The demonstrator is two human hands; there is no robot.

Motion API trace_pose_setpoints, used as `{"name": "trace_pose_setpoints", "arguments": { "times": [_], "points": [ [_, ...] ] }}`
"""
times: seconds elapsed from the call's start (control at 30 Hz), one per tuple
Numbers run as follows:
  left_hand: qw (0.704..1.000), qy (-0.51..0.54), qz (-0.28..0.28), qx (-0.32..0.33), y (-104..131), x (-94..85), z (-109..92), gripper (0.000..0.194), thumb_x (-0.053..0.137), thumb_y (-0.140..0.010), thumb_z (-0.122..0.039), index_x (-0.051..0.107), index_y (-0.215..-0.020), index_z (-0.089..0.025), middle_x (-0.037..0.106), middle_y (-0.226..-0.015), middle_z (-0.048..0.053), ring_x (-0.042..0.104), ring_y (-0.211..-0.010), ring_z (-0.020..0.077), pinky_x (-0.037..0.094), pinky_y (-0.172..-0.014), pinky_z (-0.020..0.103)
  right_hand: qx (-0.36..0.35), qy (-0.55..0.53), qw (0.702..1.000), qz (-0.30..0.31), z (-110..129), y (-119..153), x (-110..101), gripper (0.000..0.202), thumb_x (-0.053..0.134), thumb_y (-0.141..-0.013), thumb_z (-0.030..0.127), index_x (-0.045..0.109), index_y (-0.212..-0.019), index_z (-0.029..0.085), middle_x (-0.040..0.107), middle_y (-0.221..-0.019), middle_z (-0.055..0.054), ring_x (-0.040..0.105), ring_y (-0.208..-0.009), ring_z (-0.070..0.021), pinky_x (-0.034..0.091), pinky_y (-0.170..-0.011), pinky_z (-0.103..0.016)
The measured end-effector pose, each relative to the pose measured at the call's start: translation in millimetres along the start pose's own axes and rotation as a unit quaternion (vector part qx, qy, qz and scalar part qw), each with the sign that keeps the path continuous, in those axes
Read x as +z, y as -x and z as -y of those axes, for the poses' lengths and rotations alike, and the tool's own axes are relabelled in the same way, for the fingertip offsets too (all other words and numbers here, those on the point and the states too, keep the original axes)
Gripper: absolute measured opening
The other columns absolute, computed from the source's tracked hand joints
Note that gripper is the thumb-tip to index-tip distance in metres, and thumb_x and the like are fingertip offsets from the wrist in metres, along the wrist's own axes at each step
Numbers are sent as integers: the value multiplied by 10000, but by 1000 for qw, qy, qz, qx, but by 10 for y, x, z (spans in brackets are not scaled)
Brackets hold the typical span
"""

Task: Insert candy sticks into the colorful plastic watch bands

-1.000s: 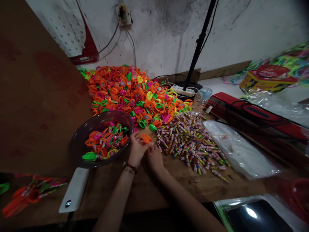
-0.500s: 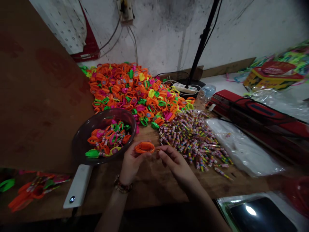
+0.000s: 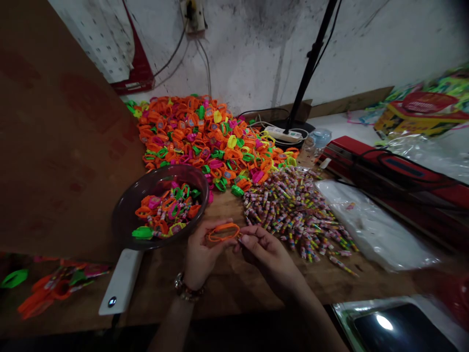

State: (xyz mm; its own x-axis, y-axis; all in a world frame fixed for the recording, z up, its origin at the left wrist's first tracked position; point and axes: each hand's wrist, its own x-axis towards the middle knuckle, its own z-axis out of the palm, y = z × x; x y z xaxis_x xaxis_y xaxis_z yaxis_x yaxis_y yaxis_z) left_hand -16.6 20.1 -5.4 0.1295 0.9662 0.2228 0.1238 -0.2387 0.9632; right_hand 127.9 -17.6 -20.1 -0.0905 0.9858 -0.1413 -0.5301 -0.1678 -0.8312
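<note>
An orange toy watch band (image 3: pixel 224 232) forms a loop between the thumb and fingers of my left hand (image 3: pixel 202 252), which wears a beaded bracelet. My right hand (image 3: pixel 266 252) is pinched at the right end of the band; whatever its fingertips hold is too small and dark to make out. Left of my hands, a dark bowl (image 3: pixel 122 215) contains toy bands and small wrapped sticks. To the right lies a pile of small wrapped sticks (image 3: pixel 293 210). A large heap of mostly orange toy bands (image 3: pixel 194 132) spreads behind.
A white device (image 3: pixel 120 283) lies beside the bowl, near a cardboard sheet (image 3: pixel 69 146). At right are clear plastic bags (image 3: pixel 377 225) and a red machine (image 3: pixel 388 171). A black pole (image 3: pixel 311 61) rises behind. A dark-screened device (image 3: pixel 403 327) sits front right.
My right hand has closed in on the orange band, and its fingertips now meet the band's right end. The band has tilted and shows a more open loop. The view has shifted slightly.
</note>
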Motion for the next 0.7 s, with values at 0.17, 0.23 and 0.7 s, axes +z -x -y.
{"name": "trace_pose_setpoints", "arguments": {
  "times": [0.17,0.23,0.7],
  "points": [
    [998,-6,-34,49,39,10,28,258,789,-649,-346,676,-804,-174,732,-892,71,695,-829,213,580,-735,328,0,49,998,43,17,52,81,408,611,-779,530,552,-970,175,545,-667,13,329,-492,-65,241,-460,-211],
    [997,-3,-27,66,45,-5,35,214,783,-662,-326,677,-760,-169,731,-839,69,695,-794,203,579,-700,310,-13,74,996,43,-15,86,116,399,563,-802,560,562,-908,175,517,-676,15,314,-497,-68,240,-453,-215],
    [948,-266,-135,113,-160,-458,61,247,666,-785,-329,663,-995,-199,683,-1025,82,624,-1005,231,496,-915,418,-87,243,966,23,-366,-282,79,297,454,-901,359,588,-1088,171,611,-882,-60,559,-794,-169,470,-706,-292]
  ]
}}
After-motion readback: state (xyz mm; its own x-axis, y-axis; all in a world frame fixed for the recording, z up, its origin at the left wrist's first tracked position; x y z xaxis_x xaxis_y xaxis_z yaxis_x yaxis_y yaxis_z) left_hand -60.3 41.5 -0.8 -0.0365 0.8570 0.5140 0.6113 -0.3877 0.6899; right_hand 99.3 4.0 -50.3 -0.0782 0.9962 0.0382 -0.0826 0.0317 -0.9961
